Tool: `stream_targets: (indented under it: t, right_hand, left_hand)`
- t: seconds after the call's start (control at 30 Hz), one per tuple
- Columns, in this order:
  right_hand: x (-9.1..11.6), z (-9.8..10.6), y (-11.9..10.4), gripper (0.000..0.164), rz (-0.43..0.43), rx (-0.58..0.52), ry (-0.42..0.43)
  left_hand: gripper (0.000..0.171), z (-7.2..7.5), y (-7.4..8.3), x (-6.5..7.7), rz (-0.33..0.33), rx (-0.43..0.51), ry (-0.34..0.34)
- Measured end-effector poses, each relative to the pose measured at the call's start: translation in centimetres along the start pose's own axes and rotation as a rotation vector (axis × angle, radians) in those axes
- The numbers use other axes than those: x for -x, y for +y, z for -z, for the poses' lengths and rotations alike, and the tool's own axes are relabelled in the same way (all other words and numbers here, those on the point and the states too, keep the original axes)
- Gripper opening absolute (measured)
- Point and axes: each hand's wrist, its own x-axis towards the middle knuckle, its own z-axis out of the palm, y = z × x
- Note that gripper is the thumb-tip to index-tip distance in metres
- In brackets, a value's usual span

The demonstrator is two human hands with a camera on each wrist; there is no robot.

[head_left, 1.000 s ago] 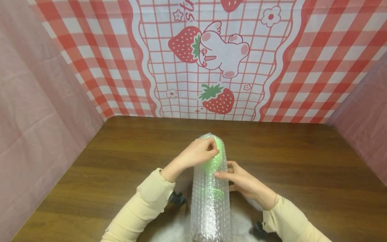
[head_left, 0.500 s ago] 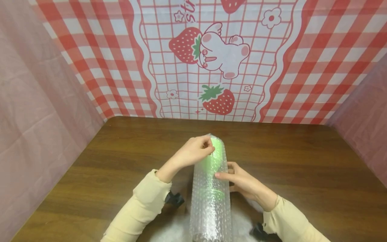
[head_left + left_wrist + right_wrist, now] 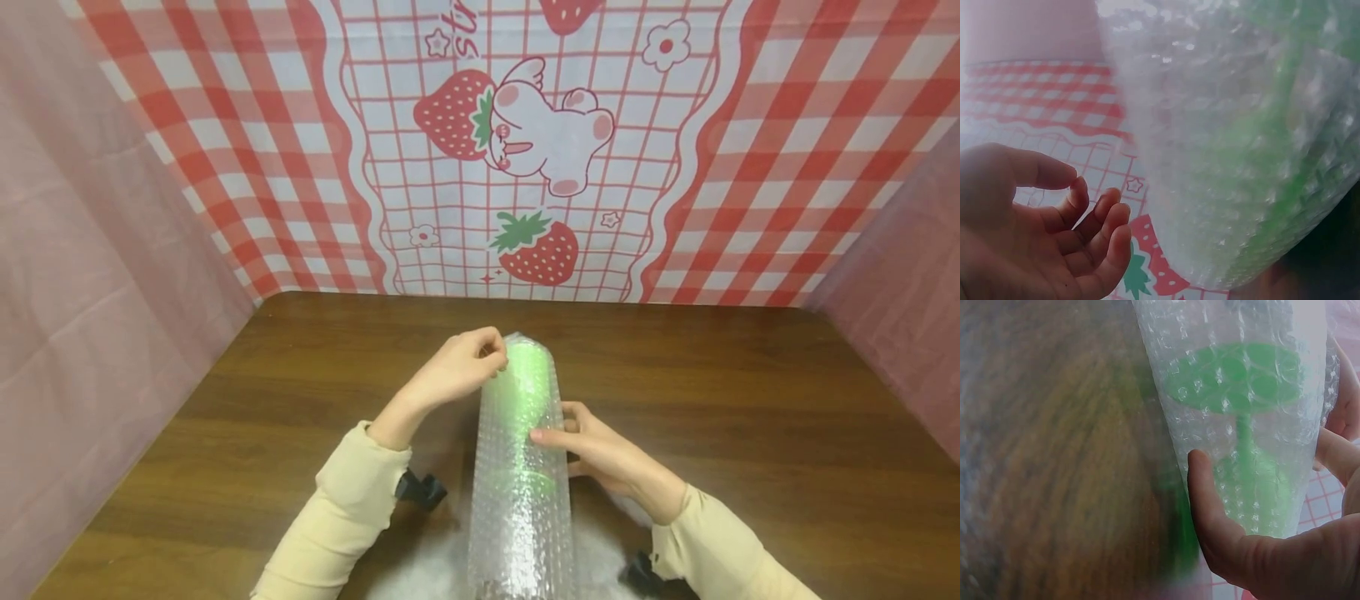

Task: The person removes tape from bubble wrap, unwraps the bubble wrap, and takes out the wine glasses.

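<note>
A green goblet (image 3: 527, 371) with a stem and round foot shows through clear bubble wrap (image 3: 517, 542). The wrapped length runs from the table's middle down to the bottom of the head view, bowl end farthest away. From its right side my right hand (image 3: 611, 450) grips the wrap, thumb (image 3: 1205, 500) on one face and fingers behind. My left hand (image 3: 456, 364) is beside the bowl end, thumb tip meeting forefinger. In the left wrist view it stands apart from the wrap (image 3: 1185, 169), its other fingers curled; nothing can be made out between the fingertips.
A brown wooden table (image 3: 720, 392) lies below. Behind it hangs a red checked strawberry cloth (image 3: 420, 192), with pink cloth (image 3: 97, 250) at the sides. Whitish, shiny material (image 3: 427, 562) lies at the front edge, partly hidden. Black pieces (image 3: 422, 490) are strapped at both wrists.
My left hand has moved leftward off the front of the wrapped goblet's bowl to beside it, uncovering more of the green. The right hand keeps its hold, and the goblet has barely moved.
</note>
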Motion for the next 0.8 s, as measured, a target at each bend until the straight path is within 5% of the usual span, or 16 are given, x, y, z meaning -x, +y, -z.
stream_targets:
  t: [0.2,0.5,0.8]
  right_hand:
    - [0.0,0.0,0.0,0.077,0.008,0.002,-0.006]
    - [0.0,-0.1,0.0,0.077,0.002,0.004,0.003]
    - [0.0,0.1,0.0,0.078,0.008,0.014,-0.004]
  left_hand:
    - [0.015,0.0,-0.2,-0.3,0.041,0.093,0.022]
    - [0.021,-1.4,-1.2,-2.0,0.066,0.019,0.162]
    - [0.052,-2.7,-2.3,-3.4,0.119,0.055,0.114]
